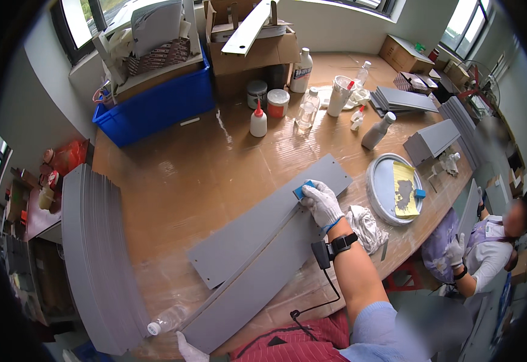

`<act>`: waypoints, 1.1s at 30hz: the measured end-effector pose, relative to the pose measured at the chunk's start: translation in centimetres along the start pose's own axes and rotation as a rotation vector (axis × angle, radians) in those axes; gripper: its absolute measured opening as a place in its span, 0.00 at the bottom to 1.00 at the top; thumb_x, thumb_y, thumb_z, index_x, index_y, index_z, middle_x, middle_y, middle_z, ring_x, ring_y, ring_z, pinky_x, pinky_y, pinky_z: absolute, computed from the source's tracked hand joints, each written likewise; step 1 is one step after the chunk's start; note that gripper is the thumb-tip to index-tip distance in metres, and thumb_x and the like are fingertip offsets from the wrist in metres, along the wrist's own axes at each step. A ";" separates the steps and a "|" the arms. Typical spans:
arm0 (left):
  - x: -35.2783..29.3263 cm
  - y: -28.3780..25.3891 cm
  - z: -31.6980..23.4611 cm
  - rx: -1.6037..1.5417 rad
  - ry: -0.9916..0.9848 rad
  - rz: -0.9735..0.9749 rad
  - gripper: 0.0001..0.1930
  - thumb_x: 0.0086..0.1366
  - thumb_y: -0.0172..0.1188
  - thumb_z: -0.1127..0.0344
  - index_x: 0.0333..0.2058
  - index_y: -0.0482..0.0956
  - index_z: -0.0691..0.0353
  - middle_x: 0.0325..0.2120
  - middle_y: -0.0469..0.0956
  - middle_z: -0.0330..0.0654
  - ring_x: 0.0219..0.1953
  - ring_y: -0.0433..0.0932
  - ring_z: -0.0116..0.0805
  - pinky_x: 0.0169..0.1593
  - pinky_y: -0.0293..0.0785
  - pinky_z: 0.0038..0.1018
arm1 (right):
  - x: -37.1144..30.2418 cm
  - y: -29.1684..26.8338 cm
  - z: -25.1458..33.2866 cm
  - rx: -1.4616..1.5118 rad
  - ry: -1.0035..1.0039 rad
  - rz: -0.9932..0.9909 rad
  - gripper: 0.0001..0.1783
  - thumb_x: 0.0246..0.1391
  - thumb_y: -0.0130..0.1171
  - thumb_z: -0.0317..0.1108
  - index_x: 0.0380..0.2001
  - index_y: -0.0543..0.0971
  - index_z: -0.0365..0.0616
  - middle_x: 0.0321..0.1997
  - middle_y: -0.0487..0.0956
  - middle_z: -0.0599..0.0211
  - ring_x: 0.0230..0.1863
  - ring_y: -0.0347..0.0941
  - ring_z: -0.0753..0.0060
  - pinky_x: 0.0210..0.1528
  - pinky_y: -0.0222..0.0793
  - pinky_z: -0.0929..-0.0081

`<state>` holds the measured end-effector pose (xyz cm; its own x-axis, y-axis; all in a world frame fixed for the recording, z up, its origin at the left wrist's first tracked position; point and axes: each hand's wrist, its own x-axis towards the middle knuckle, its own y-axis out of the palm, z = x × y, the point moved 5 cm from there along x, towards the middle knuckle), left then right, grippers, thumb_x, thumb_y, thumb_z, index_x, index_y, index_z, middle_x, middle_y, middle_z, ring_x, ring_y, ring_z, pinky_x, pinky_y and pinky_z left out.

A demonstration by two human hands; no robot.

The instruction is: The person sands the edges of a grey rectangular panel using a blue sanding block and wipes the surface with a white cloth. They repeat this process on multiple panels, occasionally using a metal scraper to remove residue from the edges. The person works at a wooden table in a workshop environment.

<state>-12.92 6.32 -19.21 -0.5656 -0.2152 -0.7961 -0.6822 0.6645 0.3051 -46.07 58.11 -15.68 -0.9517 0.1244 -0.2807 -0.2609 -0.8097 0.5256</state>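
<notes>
Two long grey boards lie at a slant over the table. The nearer grey board (254, 286) rests partly over the farther grey board (233, 241), which has small holes at its ends. My right hand (322, 205), in a white glove, pinches a small blue block (303, 190) near the far end of the boards. At the nearer board's lower corner, my gloved left hand (191, 350) grips the edge; most of its fingers are hidden and the lower picture edge cuts it off. A crumpled white cloth (366, 229) lies right of my right wrist.
A tall stack of grey boards (97, 259) stands left, beside a clear bottle (168, 320) lying down. Right is a round lid (373, 202) with putty-smeared yellow paper (405, 187). Bottles, a blue bin (155, 108) and a carton (257, 48) stand behind. A co-worker (487, 253) sits right.
</notes>
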 end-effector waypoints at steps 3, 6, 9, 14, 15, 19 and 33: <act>0.6 0.0 0.8 -0.141 0.093 0.080 0.32 0.72 0.56 0.48 0.67 0.68 0.62 0.62 0.75 0.49 0.62 0.75 0.49 0.65 0.73 0.45 | -1.1 0.9 1.0 -0.030 -0.021 -0.210 0.13 0.63 0.66 0.31 0.50 0.80 0.43 0.36 0.80 0.72 0.28 0.73 0.80 0.32 0.71 0.81; 1.4 -0.9 1.3 -0.078 0.217 0.065 0.34 0.75 0.50 0.41 0.67 0.69 0.62 0.62 0.74 0.49 0.63 0.74 0.49 0.66 0.71 0.46 | -2.6 2.3 2.6 -0.471 -0.227 -0.283 0.24 0.60 0.69 0.31 0.58 0.78 0.39 0.45 0.81 0.66 0.40 0.77 0.77 0.43 0.78 0.78; 3.1 -1.0 1.6 -0.023 0.212 0.029 0.35 0.77 0.48 0.38 0.67 0.69 0.62 0.63 0.73 0.48 0.63 0.73 0.49 0.67 0.70 0.46 | -5.3 4.4 1.7 -0.832 -0.496 -0.188 0.28 0.57 0.71 0.30 0.60 0.77 0.37 0.46 0.84 0.60 0.45 0.80 0.73 0.47 0.79 0.71; 2.6 -1.8 1.4 -0.010 0.239 -0.057 0.34 0.77 0.49 0.39 0.67 0.70 0.63 0.63 0.74 0.49 0.63 0.74 0.49 0.66 0.71 0.45 | -8.9 13.3 -1.9 -1.413 -0.586 0.250 0.25 0.48 0.71 0.32 0.53 0.80 0.46 0.40 0.84 0.58 0.40 0.82 0.51 0.46 0.77 0.58; 2.7 -2.0 1.4 -0.004 0.250 -0.056 0.34 0.77 0.49 0.39 0.66 0.70 0.63 0.62 0.74 0.49 0.63 0.74 0.49 0.66 0.71 0.45 | -9.1 14.2 -2.6 -1.465 -0.580 0.314 0.25 0.48 0.72 0.33 0.51 0.81 0.47 0.39 0.84 0.58 0.40 0.82 0.51 0.45 0.76 0.56; 2.9 -2.7 1.7 -0.005 0.279 -0.096 0.34 0.77 0.49 0.40 0.66 0.70 0.64 0.62 0.75 0.49 0.62 0.74 0.49 0.66 0.71 0.45 | -8.7 14.7 -3.6 -1.583 -0.566 0.395 0.24 0.48 0.71 0.35 0.51 0.80 0.49 0.38 0.83 0.61 0.39 0.81 0.52 0.44 0.74 0.55; 3.1 -2.8 2.0 0.073 0.294 -0.197 0.37 0.75 0.50 0.37 0.67 0.69 0.65 0.63 0.73 0.49 0.63 0.74 0.48 0.66 0.70 0.43 | -1.0 2.6 6.2 -1.420 -0.616 -0.162 0.22 0.50 0.72 0.30 0.51 0.83 0.43 0.44 0.86 0.56 0.42 0.83 0.53 0.49 0.79 0.61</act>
<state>-11.81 5.21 -23.60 -0.5429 -0.5339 -0.6482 -0.7624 0.6370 0.1138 -46.85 59.43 -9.04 -0.9394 0.1807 0.2914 -0.3411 -0.5796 -0.7401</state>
